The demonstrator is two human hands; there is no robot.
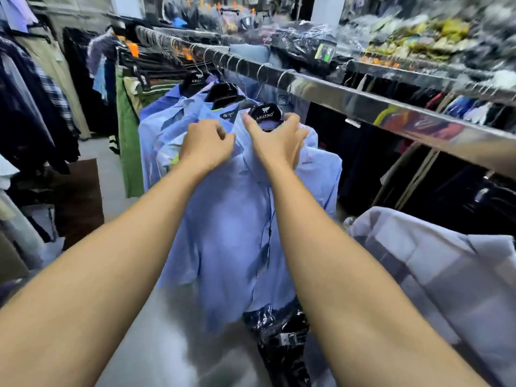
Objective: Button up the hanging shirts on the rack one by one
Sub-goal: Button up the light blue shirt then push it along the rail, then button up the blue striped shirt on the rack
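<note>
A light blue shirt (231, 224) hangs from a black hanger (265, 114) on the chrome rack rail (349, 99), facing me. My right hand (276, 143) grips the shirt's collar just under the hanger, fingers curled over the fabric. My left hand (206, 146) has its fingers curled at the collar's left side, pinching the cloth there. The shirt's front placket runs down between my forearms. More blue shirts (167, 118) hang close behind it to the left.
Dark trousers and green garments (127, 141) hang further left along the rail. A shelf of bagged clothes (418, 40) sits above the rail. A pale checked shirt (435, 261) lies at the lower right. Dark clothes hang at the far left; plastic-wrapped items lie below.
</note>
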